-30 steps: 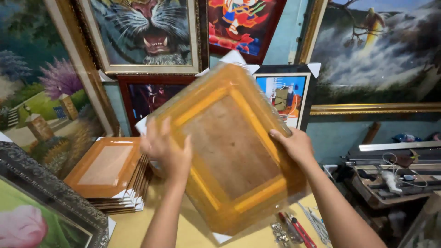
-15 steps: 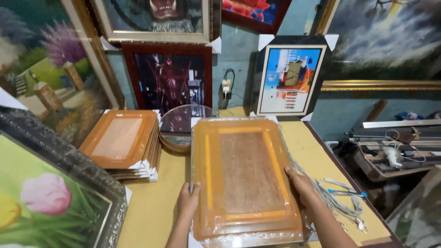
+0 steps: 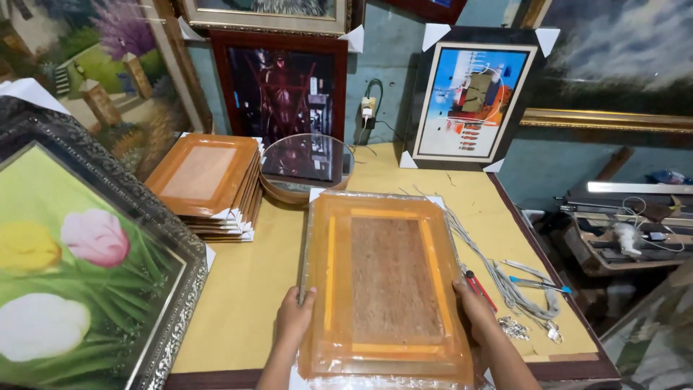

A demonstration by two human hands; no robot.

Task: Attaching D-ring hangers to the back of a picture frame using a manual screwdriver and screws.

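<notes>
An orange wooden picture frame [image 3: 386, 282], wrapped in clear plastic with its brown backing up, lies flat on the yellow-topped table [image 3: 249, 289]. My left hand [image 3: 292, 321] grips its left edge near the lower corner. My right hand [image 3: 476, 314] grips its right edge. White corner protectors show at its far corners.
A stack of similar orange frames [image 3: 206, 177] sits at the back left beside a round mirror [image 3: 303, 162]. A flower painting in a dark ornate frame [image 3: 79, 260] leans at left. Cables, a red pen and small hardware [image 3: 516, 289] lie to the right. Framed paintings [image 3: 473, 97] stand against the wall.
The wrapped frame came down from being held up and tilted in the air to lying flat on the table. Both hands slid to its lower side edges.
</notes>
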